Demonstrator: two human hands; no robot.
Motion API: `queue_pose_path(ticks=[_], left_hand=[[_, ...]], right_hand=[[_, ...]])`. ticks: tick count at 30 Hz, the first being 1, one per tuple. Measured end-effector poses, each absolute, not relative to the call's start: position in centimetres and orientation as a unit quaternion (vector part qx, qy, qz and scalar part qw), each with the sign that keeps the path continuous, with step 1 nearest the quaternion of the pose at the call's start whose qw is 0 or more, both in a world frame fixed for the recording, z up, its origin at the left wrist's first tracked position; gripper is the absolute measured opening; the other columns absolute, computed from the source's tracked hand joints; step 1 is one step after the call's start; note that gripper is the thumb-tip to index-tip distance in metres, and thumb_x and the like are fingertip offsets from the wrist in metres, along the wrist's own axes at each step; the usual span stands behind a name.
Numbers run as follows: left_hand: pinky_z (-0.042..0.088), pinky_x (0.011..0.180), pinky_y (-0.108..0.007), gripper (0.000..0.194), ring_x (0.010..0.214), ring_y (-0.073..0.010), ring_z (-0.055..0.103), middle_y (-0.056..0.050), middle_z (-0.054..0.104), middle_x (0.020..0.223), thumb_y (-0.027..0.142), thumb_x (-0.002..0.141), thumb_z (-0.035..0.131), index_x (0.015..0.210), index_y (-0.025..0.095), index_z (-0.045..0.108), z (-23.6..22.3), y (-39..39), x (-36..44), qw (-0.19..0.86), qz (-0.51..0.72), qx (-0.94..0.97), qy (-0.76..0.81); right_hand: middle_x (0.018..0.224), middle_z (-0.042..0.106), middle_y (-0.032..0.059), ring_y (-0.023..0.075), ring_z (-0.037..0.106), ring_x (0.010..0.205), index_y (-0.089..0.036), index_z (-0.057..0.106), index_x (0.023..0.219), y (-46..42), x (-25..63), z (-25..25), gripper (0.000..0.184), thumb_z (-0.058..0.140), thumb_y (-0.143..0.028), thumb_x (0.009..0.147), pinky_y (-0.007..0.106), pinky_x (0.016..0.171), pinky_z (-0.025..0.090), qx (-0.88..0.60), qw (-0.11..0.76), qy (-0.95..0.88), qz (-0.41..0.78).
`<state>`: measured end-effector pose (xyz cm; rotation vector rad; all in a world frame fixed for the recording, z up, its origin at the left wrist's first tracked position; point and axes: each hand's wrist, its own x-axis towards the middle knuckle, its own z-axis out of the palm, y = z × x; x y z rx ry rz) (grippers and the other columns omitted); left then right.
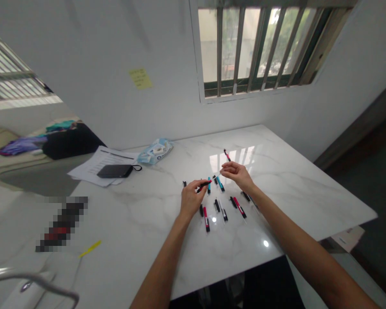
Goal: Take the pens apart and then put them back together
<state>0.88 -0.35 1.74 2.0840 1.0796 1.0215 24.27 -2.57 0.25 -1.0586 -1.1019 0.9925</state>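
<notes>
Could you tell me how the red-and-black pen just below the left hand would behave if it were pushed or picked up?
This pen looks slim and round, so it would probably roll when pushed. It is likely light and stiff, with a plastic look. On the glossy marble table it may slide easily.

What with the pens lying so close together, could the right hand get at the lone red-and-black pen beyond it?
Probably yes. The right hand is just short of the red-and-black pen, and nothing appears to lie between them on the marble table. The other pens lie on the near side.
</notes>
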Motion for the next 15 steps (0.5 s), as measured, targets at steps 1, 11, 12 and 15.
queue_pose_path(ticks=[1, 11, 12, 15], left_hand=[[0.054, 0.083, -0.034, 0.02, 0.095, -0.0223, 0.072, -0.004, 0.08, 0.106, 0.028, 0.09, 0.067, 0.104, 0.029, 0.082, 1.8, -0.4, 0.9, 0.291, 0.384, 0.778, 0.403], [0.053, 0.082, -0.034, 0.02, 0.092, -0.023, 0.072, -0.005, 0.08, 0.102, 0.03, 0.088, 0.071, 0.104, 0.027, 0.082, 1.7, -0.9, 1.4, 0.34, 0.386, 0.768, 0.381], [0.053, 0.082, -0.034, 0.02, 0.091, -0.0229, 0.072, -0.005, 0.08, 0.102, 0.03, 0.088, 0.071, 0.104, 0.026, 0.082, 1.5, -0.9, 1.5, 0.337, 0.386, 0.771, 0.379], [0.053, 0.08, -0.034, 0.021, 0.086, -0.0223, 0.071, -0.005, 0.08, 0.099, 0.032, 0.088, 0.071, 0.105, 0.026, 0.081, 1.2, -1.0, 1.6, 0.326, 0.378, 0.781, 0.376]], right_hand=[[0.093, 0.079, 0.0039, 0.0208, 0.075, 0.094, -0.022, 0.07, 0.105, -2.6, 24.2, 0.2, 0.043, 0.087, -0.044, 0.073, 0.038, 0.095, 0.057, -0.459, 0.608, -0.483, 0.433], [0.121, 0.07, 0.0074, 0.0213, 0.067, 0.106, -0.023, 0.075, 0.097, -3.5, 22.0, 0.1, 0.03, 0.084, -0.041, 0.075, 0.032, 0.084, 0.055, -0.448, 0.51, -0.599, 0.426], [0.123, 0.069, 0.0077, 0.0217, 0.067, 0.108, -0.023, 0.076, 0.096, -3.5, 21.8, 0.0, 0.028, 0.084, -0.041, 0.076, 0.032, 0.086, 0.055, -0.45, 0.507, -0.605, 0.418], [0.126, 0.067, 0.0084, 0.0228, 0.067, 0.11, -0.023, 0.077, 0.091, -3.5, 21.6, 0.1, 0.025, 0.083, -0.041, 0.075, 0.034, 0.088, 0.054, -0.449, 0.506, -0.607, 0.417]])
